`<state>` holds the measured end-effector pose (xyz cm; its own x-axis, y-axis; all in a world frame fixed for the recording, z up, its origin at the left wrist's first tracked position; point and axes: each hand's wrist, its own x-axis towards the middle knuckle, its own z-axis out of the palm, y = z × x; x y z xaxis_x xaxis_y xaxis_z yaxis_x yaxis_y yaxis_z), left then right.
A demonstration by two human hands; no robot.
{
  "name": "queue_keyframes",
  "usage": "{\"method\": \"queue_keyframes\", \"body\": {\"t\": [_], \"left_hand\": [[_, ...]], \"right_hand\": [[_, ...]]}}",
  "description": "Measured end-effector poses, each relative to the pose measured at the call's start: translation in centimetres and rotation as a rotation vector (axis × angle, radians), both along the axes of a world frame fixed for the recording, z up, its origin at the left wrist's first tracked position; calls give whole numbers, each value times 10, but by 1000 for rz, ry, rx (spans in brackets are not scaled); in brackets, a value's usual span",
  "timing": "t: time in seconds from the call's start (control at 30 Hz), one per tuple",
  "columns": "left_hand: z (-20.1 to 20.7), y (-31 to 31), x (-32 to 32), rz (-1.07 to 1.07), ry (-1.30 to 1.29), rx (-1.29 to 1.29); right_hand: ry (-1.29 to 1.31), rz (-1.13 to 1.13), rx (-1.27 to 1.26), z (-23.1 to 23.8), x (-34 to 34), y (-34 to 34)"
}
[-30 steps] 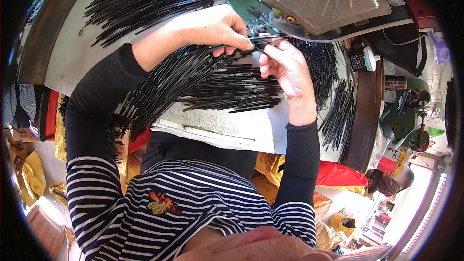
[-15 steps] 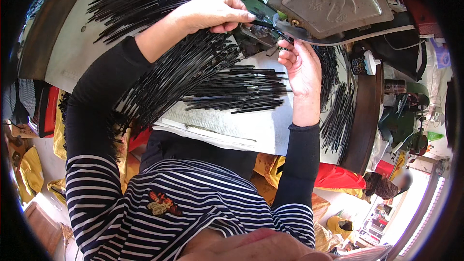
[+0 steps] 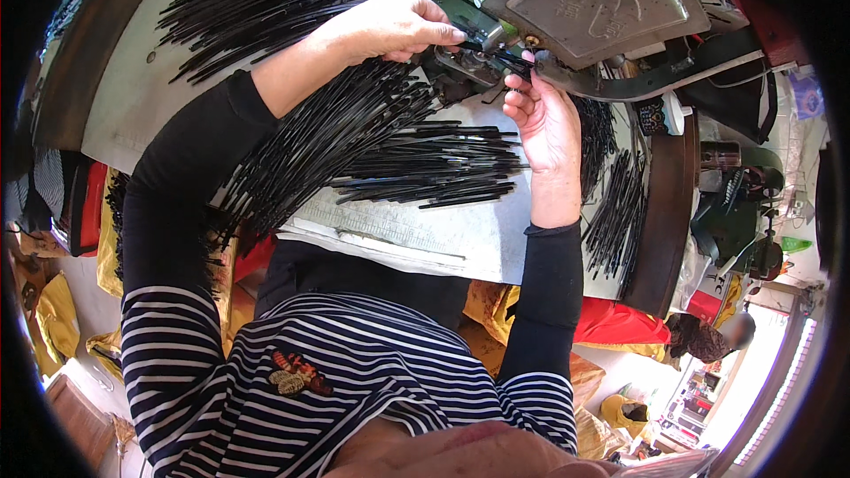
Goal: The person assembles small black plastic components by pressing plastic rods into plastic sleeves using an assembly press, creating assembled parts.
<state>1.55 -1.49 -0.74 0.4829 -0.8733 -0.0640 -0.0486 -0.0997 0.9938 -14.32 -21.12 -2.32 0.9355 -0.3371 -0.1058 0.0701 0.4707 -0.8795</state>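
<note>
Beneath the head of a green and grey metal machine (image 3: 598, 4), both my hands are raised over the worktable. My left hand (image 3: 403, 26) is closed in a pinch on the end of a thin black rod (image 3: 472, 46), which runs toward the machine's working point. Just to the right, my right hand (image 3: 546, 124) has thumb and fingers pinched on a dark slim piece (image 3: 518, 65); whether it is the same rod I cannot tell. Below my left hand lies a thick bundle of black rods (image 3: 328, 137), with a second bundle (image 3: 434, 162) beside it.
Another pile of black rods (image 3: 257, 4) lies at the far left, and more (image 3: 617, 212) lie on the right. A curved dark bar (image 3: 664, 81) extends rightward below the machine head. The table has a brown right edge (image 3: 666, 212). A green tool (image 3: 739, 221) stands beyond it.
My right hand has shifted slightly left, and my left hand barely moves. The curved bar sits lower against the machine head, showing more of the working point. The machine appears a little further left.
</note>
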Motion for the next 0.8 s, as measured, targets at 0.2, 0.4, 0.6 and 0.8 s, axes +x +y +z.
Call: {"method": "queue_keyframes", "body": {"t": [0.2,0.4,0.6,0.8], "left_hand": [[17,7,-1,-66,-173,16],[12,8,-9,-200,-280,164],[18,17,10,-230,-525,295],[-6,15,7,50,-1094,314]], "right_hand": [[-46,-182,-136,11,0,7],[100,111,-1080,31,-7,52],[133,62,-1193,28,-11,49],[247,154,-1159,25,-12,50]]}}
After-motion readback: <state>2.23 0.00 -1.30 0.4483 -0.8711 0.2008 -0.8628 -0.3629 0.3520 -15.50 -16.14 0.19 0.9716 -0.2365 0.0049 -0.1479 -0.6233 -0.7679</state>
